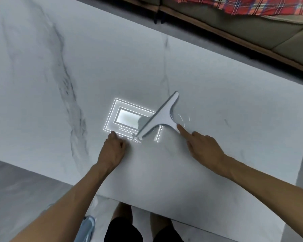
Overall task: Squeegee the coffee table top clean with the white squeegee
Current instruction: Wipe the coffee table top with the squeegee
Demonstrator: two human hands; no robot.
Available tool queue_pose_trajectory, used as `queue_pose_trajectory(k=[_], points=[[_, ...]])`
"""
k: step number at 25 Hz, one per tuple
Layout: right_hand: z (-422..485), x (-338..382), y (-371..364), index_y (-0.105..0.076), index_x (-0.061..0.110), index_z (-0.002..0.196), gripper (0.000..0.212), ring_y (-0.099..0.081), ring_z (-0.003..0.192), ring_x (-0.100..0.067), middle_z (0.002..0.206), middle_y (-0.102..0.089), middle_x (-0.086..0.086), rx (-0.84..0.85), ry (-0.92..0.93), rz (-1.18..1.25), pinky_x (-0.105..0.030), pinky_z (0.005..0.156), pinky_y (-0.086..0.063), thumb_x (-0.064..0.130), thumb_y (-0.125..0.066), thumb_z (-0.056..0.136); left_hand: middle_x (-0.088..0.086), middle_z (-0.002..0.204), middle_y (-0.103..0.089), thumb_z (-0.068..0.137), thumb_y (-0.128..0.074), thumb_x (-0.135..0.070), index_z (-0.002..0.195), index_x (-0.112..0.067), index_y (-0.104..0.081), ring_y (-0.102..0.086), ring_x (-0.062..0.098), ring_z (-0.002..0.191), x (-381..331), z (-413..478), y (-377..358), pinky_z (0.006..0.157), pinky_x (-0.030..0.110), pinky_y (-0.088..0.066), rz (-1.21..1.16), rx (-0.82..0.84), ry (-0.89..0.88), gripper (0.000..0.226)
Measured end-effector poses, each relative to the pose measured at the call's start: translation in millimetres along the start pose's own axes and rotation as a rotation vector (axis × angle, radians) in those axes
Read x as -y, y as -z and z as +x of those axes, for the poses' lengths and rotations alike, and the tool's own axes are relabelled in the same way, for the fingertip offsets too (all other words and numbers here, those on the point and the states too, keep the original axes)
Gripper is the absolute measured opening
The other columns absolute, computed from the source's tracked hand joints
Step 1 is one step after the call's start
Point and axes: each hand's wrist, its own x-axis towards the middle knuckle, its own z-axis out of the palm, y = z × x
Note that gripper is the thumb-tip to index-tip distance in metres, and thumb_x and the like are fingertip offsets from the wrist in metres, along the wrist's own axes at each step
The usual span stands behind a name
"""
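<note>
Head view: a big white coffee table top (pixel 42 84) w/ grey wavy lines fills most of the pic. The white squeegee (pixel 162 116) lies flat on it, near the middle, a bit to the R. It is shaped like a T. Its long blade runs on a slant, from far-R down to near-L. Its short handle (pixel 171 125) sticks out toward the R hand.

The R hand (pixel 205 145) is on the table just beside the handle. Its pointing finger (pixel 182 130) is out straight and the tip touches the handle's end. The other fingers are tucked in. It isn't gripping the squeegee, only touching it.

The L hand (pixel 112 149) rests on the table just beside the blade's near end, not touching it as far as I can see. Its fingers are curled in like a fist, w/ nothing seen inside.

A bright square light glare (pixel 125 117) shines on the table, partly under the blade. Small shiny wet marks (pixel 181 117) sit next to the handle.

Far R, past the table, is a sofa (pixel 269 35) w/ a red check cloth (pixel 252 6) on it. At the bottom you see the person's black shorts (pixel 122 229) and a light blue thing (pixel 87 226) on the grey floor; can't tell what it is.
</note>
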Motion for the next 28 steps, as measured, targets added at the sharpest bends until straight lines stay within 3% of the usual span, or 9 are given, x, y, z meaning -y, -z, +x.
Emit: queue_pose_trajectory(k=[3, 5, 9, 13, 16, 20, 22, 25, 28], points=[[-43.1, -39.0, -1.5, -0.001, 0.041, 0.151, 0.071, -0.043, 0.057, -0.022, 0.080, -0.042, 0.001, 0.030, -0.023, -0.065, -0.031, 0.055, -0.033, 0.020, -0.039, 0.096, 0.017, 0.106, -0.042, 0.094, -0.045, -0.014, 0.072, -0.007, -0.046, -0.052, 0.034, 0.092, 0.7, -8.7, -10.1, 0.069, 0.031, -0.037, 0.156, 0.075, -0.131, 0.024], [-61.1, -50.6, 3.1, -0.004, 0.042, 0.151, 0.068, -0.043, 0.057, -0.020, 0.078, -0.044, 0.002, 0.008, -0.035, -0.089, -0.030, 0.055, -0.031, 0.021, -0.038, 0.096, 0.013, 0.099, -0.039, 0.094, -0.044, -0.014, 0.071, -0.005, -0.047, -0.052, 0.033, 0.087, -1.3, -7.3, -6.7, 0.067, 0.030, -0.036, 0.136, 0.067, -0.127, 0.025], [-69.1, -32.3, 15.1, -0.017, 0.042, 0.150, 0.060, -0.053, 0.059, -0.025, 0.077, -0.052, 0.000, -0.134, -0.011, -0.039, -0.030, 0.053, -0.035, 0.027, -0.039, 0.096, 0.008, 0.077, -0.059, 0.096, -0.041, -0.024, 0.076, -0.003, -0.053, -0.056, 0.031, 0.069, 2.8, -15.8, 6.3, 0.061, 0.033, -0.039, -0.046, -0.027, -0.031, 0.031], [-64.7, 17.0, 13.3, -0.014, 0.047, 0.149, 0.051, -0.061, 0.068, -0.026, 0.090, -0.059, 0.001, -0.078, 0.130, -0.013, -0.033, 0.059, -0.044, 0.046, -0.026, 0.100, 0.016, 0.059, -0.060, 0.094, -0.044, -0.035, 0.067, 0.002, -0.058, -0.050, 0.024, 0.053, 31.6, -35.7, 22.8, 0.055, 0.032, -0.040, -0.215, -0.089, 0.123, 0.048], [-52.2, 79.6, -7.2, -0.009, 0.035, 0.153, 0.056, -0.060, 0.069, -0.029, 0.099, -0.061, -0.002, -0.011, 0.363, -0.090, -0.033, 0.057, -0.039, 0.041, -0.031, 0.102, 0.013, 0.052, -0.054, 0.094, -0.047, -0.035, 0.063, 0.007, -0.057, -0.048, 0.023, 0.051, 71.3, -55.3, 32.4, 0.051, 0.030, -0.036, -0.281, -0.142, 0.218, 0.053], [-20.1, 174.8, -47.6, -0.022, 0.026, 0.151, 0.056, -0.060, 0.075, -0.032, 0.101, -0.057, -0.007, 0.117, 0.622, -0.134, -0.034, 0.055, -0.034, 0.018, -0.043, 0.100, 0.013, 0.064, -0.060, 0.089, -0.046, -0.021, 0.071, 0.001, -0.061, -0.046, 0.023, 0.060, 123.9, -74.5, 37.9, 0.053, 0.030, -0.034, -0.264, -0.182, 0.319, 0.032], [-2.9, 202.3, -61.4, -0.024, 0.027, 0.151, 0.065, -0.061, 0.080, -0.032, 0.104, -0.057, -0.008, 0.127, 0.673, -0.144, -0.035, 0.057, -0.040, 0.004, -0.047, 0.094, 0.001, 0.070, -0.058, 0.089, -0.045, -0.020, 0.078, -0.006, -0.060, -0.049, 0.022, 0.068, 138.5, -78.3, 36.0, 0.055, 0.030, -0.035, -0.250, -0.202, 0.336, 0.023], [14.4, 207.0, -69.4, -0.026, 0.030, 0.150, 0.062, -0.060, 0.075, -0.032, 0.099, -0.057, -0.008, 0.051, 0.658, -0.172, -0.035, 0.055, -0.037, 0.005, -0.043, 0.095, -0.004, 0.083, -0.055, 0.088, -0.047, -0.019, 0.089, -0.019, -0.049, -0.050, 0.021, 0.076, 141.8, -78.9, 26.3, 0.063, 0.033, -0.035, -0.270, -0.185, 0.306, 0.003], [16.7, 177.7, -71.5, -0.031, 0.034, 0.148, 0.052, -0.057, 0.064, -0.029, 0.092, -0.058, -0.006, -0.071, 0.577, -0.176, -0.031, 0.052, -0.024, 0.018, -0.042, 0.100, 0.003, 0.086, -0.055, 0.083, -0.046, -0.007, 0.092, -0.017, -0.042, -0.049, 0.023, 0.074, 130.2, -75.8, 12.8, 0.059, 0.032, -0.033, -0.280, -0.142, 0.225, 0.014]])
